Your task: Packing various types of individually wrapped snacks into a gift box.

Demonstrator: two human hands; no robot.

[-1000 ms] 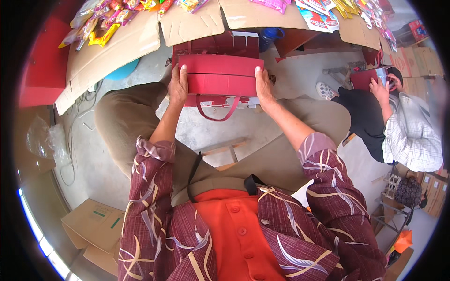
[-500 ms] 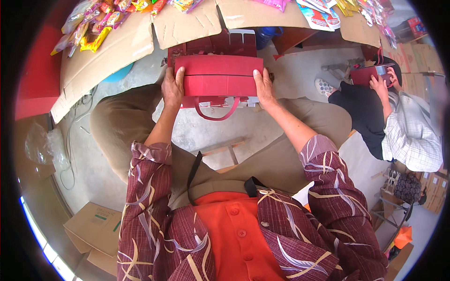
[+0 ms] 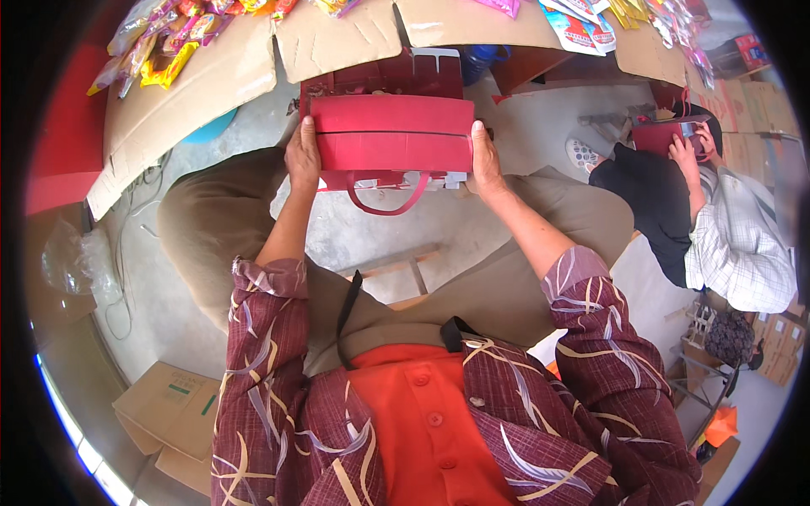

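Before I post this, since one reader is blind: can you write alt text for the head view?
A person's left hand and right hand hold a red box by its ends, a loop handle showing below it. Beyond, colourful packets lie on cardboard; at the right, a co-worker holds another red item.

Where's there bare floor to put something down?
Bare concrete floor shows between the red handle and wooden frame, and between the left trouser leg and cardboard box. Crowded: the cardboard sheet, strewn with snack packets, and between left hand and right hand, filled by a red box.
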